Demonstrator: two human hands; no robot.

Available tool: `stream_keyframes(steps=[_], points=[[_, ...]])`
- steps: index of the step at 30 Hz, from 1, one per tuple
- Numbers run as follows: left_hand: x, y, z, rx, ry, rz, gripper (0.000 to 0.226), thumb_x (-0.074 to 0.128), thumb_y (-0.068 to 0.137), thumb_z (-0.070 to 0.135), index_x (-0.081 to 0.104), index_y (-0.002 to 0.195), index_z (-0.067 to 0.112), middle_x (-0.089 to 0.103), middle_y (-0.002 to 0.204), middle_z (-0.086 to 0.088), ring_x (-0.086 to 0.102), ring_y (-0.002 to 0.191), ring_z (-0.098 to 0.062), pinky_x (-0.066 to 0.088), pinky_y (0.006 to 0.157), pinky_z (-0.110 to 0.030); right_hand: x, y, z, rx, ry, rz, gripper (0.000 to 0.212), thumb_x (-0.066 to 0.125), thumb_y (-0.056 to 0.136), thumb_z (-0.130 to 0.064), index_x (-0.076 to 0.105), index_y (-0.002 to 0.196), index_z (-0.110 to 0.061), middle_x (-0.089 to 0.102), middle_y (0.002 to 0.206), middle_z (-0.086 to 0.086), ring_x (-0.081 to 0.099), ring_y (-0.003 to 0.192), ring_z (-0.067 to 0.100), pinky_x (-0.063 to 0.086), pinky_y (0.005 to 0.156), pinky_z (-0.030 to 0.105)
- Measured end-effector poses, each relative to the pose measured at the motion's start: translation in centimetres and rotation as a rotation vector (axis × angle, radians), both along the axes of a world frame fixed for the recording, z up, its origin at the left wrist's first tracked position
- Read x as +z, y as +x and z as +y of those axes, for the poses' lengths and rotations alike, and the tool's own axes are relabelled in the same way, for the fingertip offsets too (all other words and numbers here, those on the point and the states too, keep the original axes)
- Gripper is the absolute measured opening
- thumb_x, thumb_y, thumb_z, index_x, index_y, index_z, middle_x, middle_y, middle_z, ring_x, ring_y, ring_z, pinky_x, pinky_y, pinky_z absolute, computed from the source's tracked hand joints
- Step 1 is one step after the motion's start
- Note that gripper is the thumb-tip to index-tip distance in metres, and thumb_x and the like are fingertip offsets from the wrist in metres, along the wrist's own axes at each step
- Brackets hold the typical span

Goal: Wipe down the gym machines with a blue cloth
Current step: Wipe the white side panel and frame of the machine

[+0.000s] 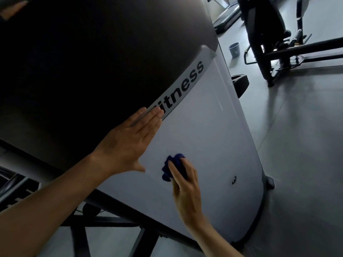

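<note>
A person wipes the white side panel (213,138) of a gym machine with a blue cloth (173,166).

The white panel is the biggest thing and fills the middle of the view; above it sits the dark upper cover (83,62) of the same machine, and a grey strip with the letters "itness" (182,86) runs along the panel's upper edge. Far beyond the panel, another black gym machine (272,34) stands on the grey floor (300,145). The left hand (128,143) lies flat on the panel with straight fingers, its fingertips touching the lettered strip. The right hand (185,190), lower on the panel, grips the crumpled blue cloth and presses it against the white surface. A small grey bucket (234,49) stands on the floor beyond the panel, near the black machine.
</note>
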State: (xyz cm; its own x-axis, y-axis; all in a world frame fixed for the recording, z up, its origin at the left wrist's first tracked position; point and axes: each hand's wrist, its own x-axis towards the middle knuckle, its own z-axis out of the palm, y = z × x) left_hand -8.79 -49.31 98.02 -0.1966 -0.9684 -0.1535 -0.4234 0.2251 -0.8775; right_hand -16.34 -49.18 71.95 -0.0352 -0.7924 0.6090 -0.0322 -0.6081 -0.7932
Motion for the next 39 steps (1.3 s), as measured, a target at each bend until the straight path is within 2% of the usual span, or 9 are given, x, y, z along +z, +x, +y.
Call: stream_keyframes(steps=[6,9,13,21,25,29,32,35,39], points=[[-0.2,0.1,0.1,0.005,-0.02,0.026,0.151,0.055,0.076,0.09,-0.031,0.152,-0.008,-0.04,0.16,-0.026,-0.039,0.149,-0.04,-0.022,0.124,-0.051,6.3,-1.6,-4.6,0.123,0.046,-0.12,0.052,0.055,0.1,-0.006,0.053,0.148,-0.023,0.042,0.155,0.008,0.042,0.142,0.024,0.039,0.116,0.032],[-0.1,0.3,-0.1,-0.002,-0.014,0.064,0.152,0.057,0.074,0.09,-0.03,0.153,-0.007,-0.037,0.162,-0.025,-0.035,0.152,-0.039,-0.018,0.126,-0.051,9.6,-3.1,-11.6,0.005,0.098,-0.268,0.049,0.058,0.099,0.004,0.054,0.146,-0.008,0.047,0.146,0.015,0.047,0.131,0.011,0.046,0.106,0.019],[-0.1,0.2,0.0,-0.018,-0.015,0.061,0.153,0.055,0.074,0.092,-0.03,0.152,-0.008,-0.038,0.161,-0.026,-0.036,0.151,-0.04,-0.023,0.124,-0.052,11.5,-4.6,-18.0,0.024,0.396,-0.271,0.051,0.059,0.101,-0.007,0.051,0.15,-0.015,0.045,0.149,0.006,0.043,0.137,0.025,0.043,0.116,0.042],[-0.5,0.6,0.1,-0.025,-0.011,0.098,0.154,0.059,0.076,0.088,-0.037,0.147,-0.009,-0.046,0.156,-0.027,-0.043,0.146,-0.042,-0.035,0.116,-0.052,11.0,-3.0,-9.5,-0.01,0.256,-0.174,0.056,0.068,0.098,-0.035,0.051,0.149,-0.021,0.042,0.153,0.005,0.043,0.141,0.021,0.043,0.114,0.031],[-0.4,0.8,-0.1,-0.025,0.038,0.128,0.152,0.058,0.08,0.085,-0.041,0.143,-0.011,-0.05,0.152,-0.028,-0.045,0.144,-0.042,-0.038,0.113,-0.052,11.0,-5.7,-11.1,-0.07,0.173,-0.045,0.046,0.077,0.091,-0.009,0.057,0.132,-0.008,0.061,0.128,0.011,0.064,0.112,0.019,0.054,0.09,0.013],[-0.3,0.9,-0.1,-0.036,0.052,0.144,0.152,0.059,0.079,0.085,-0.037,0.145,-0.013,-0.049,0.152,-0.029,-0.044,0.145,-0.043,-0.031,0.118,-0.053,11.6,-9.1,-12.4,-0.256,0.251,0.129,0.042,0.078,0.087,-0.003,0.048,0.116,-0.007,0.062,0.107,0.013,0.057,0.086,0.016,0.044,0.057,0.011],[-0.3,0.6,0.0,-0.021,0.059,0.142,0.151,0.059,0.08,0.083,-0.038,0.145,-0.012,-0.05,0.152,-0.028,-0.046,0.143,-0.042,-0.033,0.117,-0.052,12.2,-8.9,-13.6,-0.356,0.229,0.248,0.022,0.066,0.092,0.006,0.055,0.11,-0.003,0.058,0.101,0.013,0.052,0.083,0.019,0.042,0.062,0.015],[-0.4,0.3,0.1,-0.034,0.05,0.137,0.145,0.055,0.083,0.084,-0.035,0.148,-0.01,-0.044,0.157,-0.027,-0.042,0.147,-0.04,-0.033,0.117,-0.052,12.3,-5.9,-12.2,-0.278,0.133,0.28,0.026,0.062,0.084,0.01,0.055,0.105,-0.003,0.053,0.108,0.017,0.054,0.097,0.032,0.054,0.078,0.037],[-0.1,-0.6,-0.7,-0.151,-0.002,0.197,0.114,0.053,0.088,0.077,0.022,0.161,-0.004,0.02,0.171,-0.018,0.014,0.16,-0.031,0.007,0.13,-0.048,11.4,-5.1,-9.6,-0.129,0.037,0.184,0.051,0.067,0.089,0.002,0.051,0.137,0.002,0.045,0.147,0.026,0.043,0.14,0.04,0.043,0.116,0.048]])
